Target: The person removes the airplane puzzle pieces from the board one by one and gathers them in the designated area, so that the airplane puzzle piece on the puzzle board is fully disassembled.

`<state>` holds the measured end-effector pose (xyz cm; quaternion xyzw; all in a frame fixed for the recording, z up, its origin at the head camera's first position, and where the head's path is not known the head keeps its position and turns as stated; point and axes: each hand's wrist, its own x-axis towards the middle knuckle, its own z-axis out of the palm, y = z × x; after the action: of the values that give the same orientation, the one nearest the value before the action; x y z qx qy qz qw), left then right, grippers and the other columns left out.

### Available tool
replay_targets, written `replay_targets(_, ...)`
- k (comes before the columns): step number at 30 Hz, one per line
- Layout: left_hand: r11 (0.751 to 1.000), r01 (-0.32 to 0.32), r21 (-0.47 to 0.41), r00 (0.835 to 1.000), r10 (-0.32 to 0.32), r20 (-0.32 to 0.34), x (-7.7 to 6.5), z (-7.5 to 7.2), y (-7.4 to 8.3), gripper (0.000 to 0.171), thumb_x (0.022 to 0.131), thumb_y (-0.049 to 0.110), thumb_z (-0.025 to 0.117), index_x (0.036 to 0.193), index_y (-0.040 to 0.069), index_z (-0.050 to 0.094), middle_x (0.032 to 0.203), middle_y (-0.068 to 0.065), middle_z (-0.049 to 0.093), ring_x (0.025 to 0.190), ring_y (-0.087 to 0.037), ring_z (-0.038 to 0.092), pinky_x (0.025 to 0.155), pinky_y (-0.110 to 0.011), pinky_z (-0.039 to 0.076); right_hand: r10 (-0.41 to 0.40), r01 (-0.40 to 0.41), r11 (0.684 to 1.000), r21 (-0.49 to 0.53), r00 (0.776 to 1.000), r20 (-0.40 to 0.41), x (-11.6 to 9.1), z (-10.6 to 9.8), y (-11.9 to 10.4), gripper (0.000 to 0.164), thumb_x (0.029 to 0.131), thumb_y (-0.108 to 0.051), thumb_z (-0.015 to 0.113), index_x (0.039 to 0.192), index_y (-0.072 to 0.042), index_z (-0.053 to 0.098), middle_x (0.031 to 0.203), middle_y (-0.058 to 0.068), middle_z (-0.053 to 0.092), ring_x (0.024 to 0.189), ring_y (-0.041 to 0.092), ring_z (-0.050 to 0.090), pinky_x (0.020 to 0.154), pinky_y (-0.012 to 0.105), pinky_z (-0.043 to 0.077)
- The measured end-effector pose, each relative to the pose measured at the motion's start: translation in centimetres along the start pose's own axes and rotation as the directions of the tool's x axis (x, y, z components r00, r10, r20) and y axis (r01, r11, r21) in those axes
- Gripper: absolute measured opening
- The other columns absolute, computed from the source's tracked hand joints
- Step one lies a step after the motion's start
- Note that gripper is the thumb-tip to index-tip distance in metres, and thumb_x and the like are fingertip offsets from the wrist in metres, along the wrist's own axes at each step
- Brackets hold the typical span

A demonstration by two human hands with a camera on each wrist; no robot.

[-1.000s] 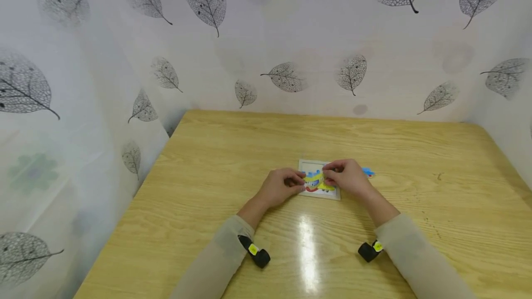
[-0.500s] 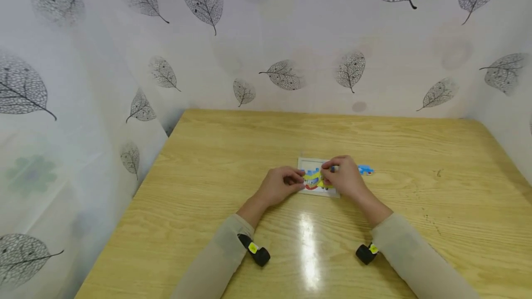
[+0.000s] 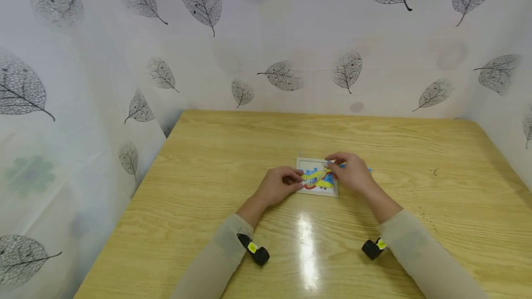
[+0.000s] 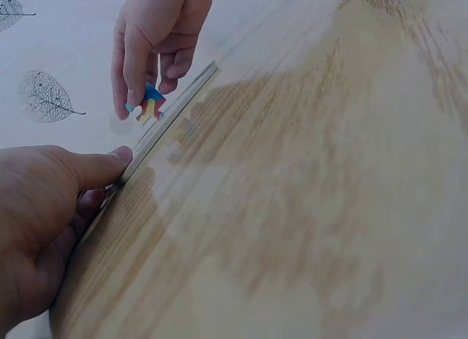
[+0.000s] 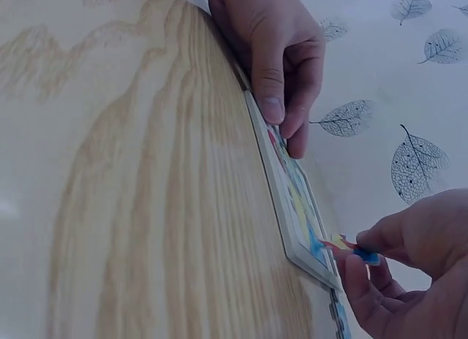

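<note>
A white-framed jigsaw puzzle (image 3: 311, 191) with a yellow, blue and red cartoon picture lies flat on the table in the head view. My left hand (image 3: 280, 185) holds its left edge, with the thumb on the frame in the left wrist view. Over the right part of the puzzle, my right hand (image 3: 352, 173) pinches a small puzzle piece (image 4: 150, 104) between thumb and fingers. That piece is blue, red and yellow; in the right wrist view it is tilted close above the frame's right end. My right hand hides the puzzle's upper right corner.
A bit of another blue piece (image 3: 370, 170) shows on the table just beyond my right hand. The wooden table (image 3: 232, 142) reaches back to a white leaf-printed curtain (image 3: 307, 26), which also hangs along the left side.
My right hand has shifted slightly right and up from the puzzle's middle, uncovering blue parts of the picture. The pinched piece shows its red and yellow now. My left hand stays at the left edge.
</note>
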<state>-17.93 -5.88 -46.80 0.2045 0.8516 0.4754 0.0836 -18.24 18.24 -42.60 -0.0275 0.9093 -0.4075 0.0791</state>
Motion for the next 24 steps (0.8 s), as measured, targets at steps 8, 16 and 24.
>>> replay_targets(8, 1.000, 0.004, -0.020, 1.000, -0.004, 0.002, 0.0, -0.1, 0.0, 0.014, 0.089, 0.015, 0.077, 0.101, 0.007, 0.076, 0.122, -0.004, 0.070, 0.091, -0.010, 0.065, 0.079, -0.020, 0.054, 0.026, -0.042, 0.972, 0.231, 0.997, 0.071, -0.2, -0.7, 1.8, 0.033, 0.101, -0.015, 0.060, 0.127, 0.005, 0.062, 0.113, 0.021, 0.062, 0.081, 0.013, 0.069, 0.073, 0.024, 0.060)
replay_targets(16, 1.000, 0.023, -0.016, 1.000, -0.023, -0.010, -0.1, -0.4, -0.1, 0.014, 0.088, 0.015, 0.077, 0.100, 0.009, 0.076, 0.123, -0.003, 0.069, 0.092, -0.010, 0.064, 0.079, -0.020, 0.054, 0.048, -0.137, 0.816, 0.562, 0.984, 0.170, -0.8, -1.3, 3.6, 0.048, 0.101, -0.015, 0.060, 0.138, 0.012, 0.046, 0.116, 0.008, 0.062, 0.093, 0.008, 0.072, 0.087, 0.027, 0.058)
replay_targets(24, 0.998, 0.050, -0.029, 0.999, -0.050, -0.009, 0.1, 0.1, -0.1, 0.012, 0.088, 0.017, 0.078, 0.098, 0.011, 0.077, 0.122, 0.000, 0.069, 0.090, -0.007, 0.063, 0.078, -0.019, 0.053, 0.068, -0.150, 0.772, 0.618, 0.986, 0.155, -2.0, -3.6, 5.2, 0.057, 0.101, -0.016, 0.060, 0.143, 0.014, 0.037, 0.113, -0.005, 0.061, 0.095, 0.005, 0.071, 0.089, 0.025, 0.057)
